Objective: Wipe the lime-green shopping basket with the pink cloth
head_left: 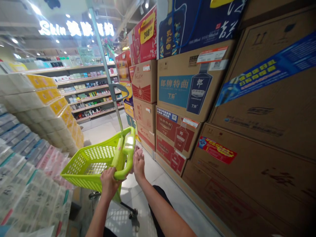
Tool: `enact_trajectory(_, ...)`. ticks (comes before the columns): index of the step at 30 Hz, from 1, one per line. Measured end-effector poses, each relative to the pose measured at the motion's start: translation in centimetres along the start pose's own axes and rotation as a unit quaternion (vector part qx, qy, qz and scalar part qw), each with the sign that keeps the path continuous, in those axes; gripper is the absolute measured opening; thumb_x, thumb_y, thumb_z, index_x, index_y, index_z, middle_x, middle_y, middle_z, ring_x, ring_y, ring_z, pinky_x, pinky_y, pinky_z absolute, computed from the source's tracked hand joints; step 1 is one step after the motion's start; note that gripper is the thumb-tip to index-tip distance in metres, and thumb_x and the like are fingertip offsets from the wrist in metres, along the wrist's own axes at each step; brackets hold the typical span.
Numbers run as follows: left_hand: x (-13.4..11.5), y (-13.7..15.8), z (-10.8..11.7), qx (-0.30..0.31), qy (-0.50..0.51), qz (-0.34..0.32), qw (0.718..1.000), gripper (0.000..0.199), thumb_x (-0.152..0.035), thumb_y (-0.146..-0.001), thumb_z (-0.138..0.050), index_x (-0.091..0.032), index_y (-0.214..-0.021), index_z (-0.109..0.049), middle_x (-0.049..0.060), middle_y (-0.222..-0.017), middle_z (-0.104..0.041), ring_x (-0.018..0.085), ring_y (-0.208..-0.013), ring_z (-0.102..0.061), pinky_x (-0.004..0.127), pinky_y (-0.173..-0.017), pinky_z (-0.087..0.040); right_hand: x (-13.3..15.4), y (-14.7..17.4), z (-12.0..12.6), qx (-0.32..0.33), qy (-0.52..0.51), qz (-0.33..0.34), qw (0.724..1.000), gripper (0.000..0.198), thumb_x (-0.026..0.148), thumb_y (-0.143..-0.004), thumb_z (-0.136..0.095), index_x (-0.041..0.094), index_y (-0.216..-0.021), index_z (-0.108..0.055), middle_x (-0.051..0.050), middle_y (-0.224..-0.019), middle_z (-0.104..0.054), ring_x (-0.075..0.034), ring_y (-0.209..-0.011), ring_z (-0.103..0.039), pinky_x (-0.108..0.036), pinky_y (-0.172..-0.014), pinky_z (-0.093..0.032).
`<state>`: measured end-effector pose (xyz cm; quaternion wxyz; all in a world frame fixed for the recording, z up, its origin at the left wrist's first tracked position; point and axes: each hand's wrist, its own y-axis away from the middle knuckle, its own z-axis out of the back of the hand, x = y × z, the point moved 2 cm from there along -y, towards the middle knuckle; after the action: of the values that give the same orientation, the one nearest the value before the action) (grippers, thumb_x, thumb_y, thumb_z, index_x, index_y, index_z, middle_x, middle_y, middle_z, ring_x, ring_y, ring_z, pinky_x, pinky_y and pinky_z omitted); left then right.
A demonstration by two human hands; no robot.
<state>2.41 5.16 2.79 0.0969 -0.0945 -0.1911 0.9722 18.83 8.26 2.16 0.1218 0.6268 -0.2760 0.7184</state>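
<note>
A lime-green shopping cart (98,148) stands in front of me on wheels, its perforated basket holding nothing that I can see. My left hand (109,180) is closed around the near end of the cart's handle (129,149). Along the handle's right side, my right hand (139,163) is closed on a pinkish cloth (137,153), which lies against or very close to the handle. Part of the cloth is hidden by the fingers. A grey-green pole (105,69) with a loop-shaped grip rises behind the basket's far end.
Stacked cardboard boxes (182,82) form a wall along the right side. On the left are piles of wrapped paper packs (37,105) and pink packs (53,159). Shelves of small goods (91,86) stand at the back. Tiled floor (145,184) runs between the stacks.
</note>
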Motion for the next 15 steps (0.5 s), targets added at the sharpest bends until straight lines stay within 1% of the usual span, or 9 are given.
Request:
enact_trajectory(2,0.1,-0.1,-0.2,-0.006,-0.002,-0.003,1.0,0.02,-0.039,-0.074,-0.063,-0.022,-0.082,-0.056,0.003,-0.085,-0.063,0.024,-0.086,-0.056,0.034,-0.077,-0.034,-0.2,-0.1,-0.2,-0.011,-0.014,-0.022,1.0,0.058,0.056,-0.097,-0.025,0.014,-0.115,-0.059,-0.012,-0.102,-0.066,-0.021,-0.1,-0.061,-0.03,-0.09,-0.047)
enact_trajectory(4,0.3,-0.2,-0.4,-0.012,-0.003,-0.004,1.0,0.02,-0.039,-0.074,-0.064,-0.022,-0.08,-0.056,0.003,-0.084,-0.063,0.024,-0.084,-0.056,0.033,-0.075,-0.034,-0.5,1.4,-0.3,-0.02,-0.029,-0.023,0.999,0.056,0.058,-0.096,-0.028,0.014,-0.11,-0.061,-0.013,-0.104,-0.066,-0.021,-0.102,-0.061,-0.03,-0.093,-0.046)
enact_trajectory(6,0.6,-0.2,-0.5,-0.016,-0.004,-0.007,1.0,0.019,-0.039,-0.074,-0.063,-0.023,-0.08,-0.056,0.003,-0.084,-0.063,0.023,-0.083,-0.056,0.033,-0.075,-0.034,-0.8,3.1,-0.2,-0.019,-0.046,-0.017,0.999,0.053,0.058,-0.096,-0.031,0.015,-0.111,-0.061,-0.012,-0.107,-0.067,-0.021,-0.106,-0.061,-0.031,-0.095,-0.045)
enact_trajectory(8,0.9,-0.2,-0.4,-0.016,-0.005,-0.011,1.0,0.019,-0.039,-0.074,-0.064,-0.023,-0.079,-0.056,0.002,-0.083,-0.063,0.023,-0.083,-0.056,0.033,-0.076,-0.034,-0.5,3.4,-0.1,-0.007,-0.063,-0.015,0.998,0.052,0.058,-0.095,-0.034,0.016,-0.111,-0.061,-0.011,-0.104,-0.068,-0.021,-0.108,-0.061,-0.03,-0.093,-0.047)
enact_trajectory(10,0.9,-0.1,-0.2,-0.012,-0.006,-0.011,1.0,0.02,-0.039,-0.073,-0.064,-0.023,-0.079,-0.055,0.002,-0.083,-0.062,0.023,-0.083,-0.055,0.033,-0.076,-0.035,0.3,2.0,0.1,0.007,-0.082,-0.039,0.996,0.052,0.061,-0.092,-0.037,0.017,-0.104,-0.063,-0.009,-0.092,-0.07,-0.022,-0.101,-0.065,-0.029,-0.082,-0.051)
enact_trajectory(12,0.8,-0.1,0.0,-0.007,-0.005,-0.009,1.0,0.02,-0.039,-0.074,-0.063,-0.022,-0.078,-0.054,0.003,-0.083,-0.062,0.023,-0.083,-0.055,0.034,-0.077,-0.035,1.1,-0.2,0.1,0.017,-0.104,-0.092,0.99,0.054,0.065,-0.089,-0.039,0.017,-0.092,-0.064,-0.007,-0.075,-0.069,-0.023,-0.085,-0.068,-0.028,-0.066,-0.052)
enact_trajectory(14,0.6,-0.2,-0.1,-0.008,-0.008,-0.007,1.0,0.019,-0.038,-0.074,-0.062,-0.022,-0.08,-0.054,0.003,-0.085,-0.063,0.023,-0.084,-0.054,0.034,-0.077,-0.034,1.5,-1.5,-0.1,0.03,-0.131,-0.151,0.979,0.055,0.068,-0.087,-0.041,0.018,-0.081,-0.063,-0.004,-0.06,-0.065,-0.022,-0.067,-0.068,-0.026,-0.052,-0.048)
enact_trajectory(15,0.5,-0.2,-0.2,-0.01,-0.01,-0.006,1.0,0.018,-0.037,-0.074,-0.062,-0.022,-0.08,-0.054,0.003,-0.085,-0.063,0.023,-0.085,-0.054,0.034,-0.077,-0.034,1.6,-1.4,-0.2,0.038,-0.146,-0.178,0.972,0.055,0.069,-0.086,-0.042,0.019,-0.077,-0.062,-0.003,-0.053,-0.061,-0.021,-0.059,-0.066,-0.025,-0.046,-0.046)
